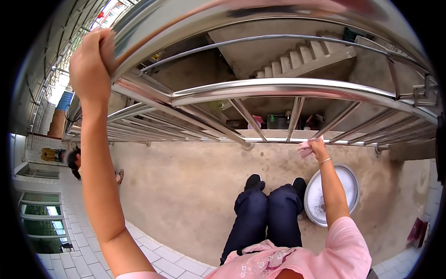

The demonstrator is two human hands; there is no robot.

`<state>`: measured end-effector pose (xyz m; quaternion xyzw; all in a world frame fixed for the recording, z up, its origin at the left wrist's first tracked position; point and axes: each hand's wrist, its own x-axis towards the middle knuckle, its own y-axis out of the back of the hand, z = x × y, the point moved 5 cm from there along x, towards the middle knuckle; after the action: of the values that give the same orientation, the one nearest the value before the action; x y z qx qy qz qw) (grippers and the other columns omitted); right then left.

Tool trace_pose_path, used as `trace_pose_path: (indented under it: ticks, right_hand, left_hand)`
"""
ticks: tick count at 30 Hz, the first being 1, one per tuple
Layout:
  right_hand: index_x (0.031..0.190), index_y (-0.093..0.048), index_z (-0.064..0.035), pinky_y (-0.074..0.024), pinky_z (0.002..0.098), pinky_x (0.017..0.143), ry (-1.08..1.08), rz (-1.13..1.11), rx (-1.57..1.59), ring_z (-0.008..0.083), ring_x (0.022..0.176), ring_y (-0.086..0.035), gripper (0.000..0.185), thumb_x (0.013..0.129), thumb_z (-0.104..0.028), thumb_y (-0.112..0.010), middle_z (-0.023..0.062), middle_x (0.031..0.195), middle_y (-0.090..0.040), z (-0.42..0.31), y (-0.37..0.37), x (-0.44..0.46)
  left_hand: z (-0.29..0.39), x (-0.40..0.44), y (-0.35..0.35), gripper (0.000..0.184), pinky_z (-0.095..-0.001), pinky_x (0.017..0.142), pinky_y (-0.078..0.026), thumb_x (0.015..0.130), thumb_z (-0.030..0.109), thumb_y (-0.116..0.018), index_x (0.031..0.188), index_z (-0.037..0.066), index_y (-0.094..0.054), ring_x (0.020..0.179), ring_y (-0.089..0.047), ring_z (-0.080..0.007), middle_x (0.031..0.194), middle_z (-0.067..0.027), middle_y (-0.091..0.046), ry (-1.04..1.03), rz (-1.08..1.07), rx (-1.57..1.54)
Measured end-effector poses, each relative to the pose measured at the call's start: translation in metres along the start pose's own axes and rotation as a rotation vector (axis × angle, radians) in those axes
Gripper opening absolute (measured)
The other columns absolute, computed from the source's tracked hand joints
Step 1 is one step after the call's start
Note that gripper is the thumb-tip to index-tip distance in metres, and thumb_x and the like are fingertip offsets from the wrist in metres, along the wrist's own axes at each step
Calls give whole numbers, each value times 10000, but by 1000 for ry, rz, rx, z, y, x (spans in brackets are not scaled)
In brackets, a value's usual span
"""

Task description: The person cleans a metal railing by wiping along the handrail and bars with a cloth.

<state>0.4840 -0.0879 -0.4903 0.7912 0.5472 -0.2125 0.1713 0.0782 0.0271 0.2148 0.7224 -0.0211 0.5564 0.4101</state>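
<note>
My left hand (pixel 94 60) is closed around the wide top rail of a shiny metal railing (pixel 260 88), at the upper left. Down at the right, my right hand (pixel 318 148) grips a pink cloth (pixel 305 149) beside the railing's bottom rail, near the foot of the upright bars. Below my right forearm a round white basin (pixel 346 179) stands on the floor; it seems to hold water, and my arm partly covers it.
Beyond the railing lie concrete stairs (pixel 297 59) and a lower level with several small items. Another person (pixel 75 160) is at the far left, by a tiled wall. A dark red object (pixel 418 231) is at the lower right.
</note>
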Motion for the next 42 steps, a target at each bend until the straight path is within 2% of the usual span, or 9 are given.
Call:
trace_pose_path:
  ticks: [6, 12, 14, 24, 26, 32, 35, 38, 42]
  right_hand:
    - [1059, -647, 28, -500, 308, 808, 99, -36, -40, 158, 911, -626, 264, 844, -124, -672, 76, 991, -666, -159, 11, -123]
    - [1107, -615, 43, -499, 291, 826, 633, -6, -40, 130, 957, -614, 266, 882, -95, -650, 67, 1054, -651, -283, 8, -248]
    - [1107, -621, 68, -502, 298, 839, 814, 170, 91, 119, 954, -614, 243, 895, -50, -638, 76, 1060, -654, -305, 7, -282]
    - [1028, -660, -3, -474, 322, 811, 1234, 28, -436, 209, 837, -601, 194, 861, -101, -671, 85, 884, -642, -332, -102, -209]
    - [1008, -674, -13, -476, 311, 797, 1067, -96, -261, 193, 841, -599, 174, 863, -107, -679, 85, 893, -648, -305, -105, -180]
    - [870, -683, -63, -491, 316, 730, 648, -246, 13, 171, 830, -588, 78, 842, -126, -719, 67, 898, -633, -161, -116, -79]
    - [788, -615, -39, -458, 345, 665, 800, -192, -192, 206, 735, -560, 130, 786, -98, -731, 58, 815, -595, -115, -121, -54]
    - [856, -674, -48, -487, 344, 721, 650, -186, -295, 207, 809, -608, 106, 770, -79, -728, 65, 852, -632, -62, -121, -23]
    - [976, -673, -62, -509, 339, 666, 194, -290, -378, 181, 739, -625, 197, 785, -93, -714, 64, 835, -647, -6, -120, 14]
  left_hand:
    - [0, -1, -5, 313, -356, 640, -408, 927, 360, -484, 877, 146, -707, 596, -528, -223, 634, -31, -612, 161, -23, 21]
    - [3, -2, -3, 359, -345, 597, -374, 887, 467, -504, 828, 185, -719, 550, -503, -199, 522, 17, -543, 244, 11, 9]
    - [6, -2, -3, 378, -293, 797, -418, 917, 358, -448, 967, 88, -708, 865, -625, -241, 934, -90, -708, 350, -112, 73]
    - [-12, 0, -3, 319, -314, 770, -444, 945, 297, -471, 975, 58, -678, 827, -621, -306, 936, -123, -698, 177, 27, -22]
    - [0, 1, -1, 330, -309, 775, -449, 934, 295, -479, 965, 34, -679, 839, -627, -310, 963, -133, -698, -124, -21, 204]
    - [23, -8, -4, 288, -284, 487, -284, 892, 189, -526, 647, 42, -501, 487, -381, -108, 549, -19, -438, 318, -158, -527]
    - [23, -8, -17, 305, -268, 523, -267, 923, 132, -450, 635, 31, -469, 534, -347, -91, 586, -2, -417, -266, 562, -15]
    - [15, 0, 1, 261, -266, 532, -275, 928, 103, -457, 680, 26, -485, 546, -342, -89, 582, 2, -396, 112, 48, -282]
    - [21, -2, -4, 261, -264, 528, -272, 930, 107, -448, 683, 34, -490, 546, -345, -87, 580, 0, -385, 78, -50, -345]
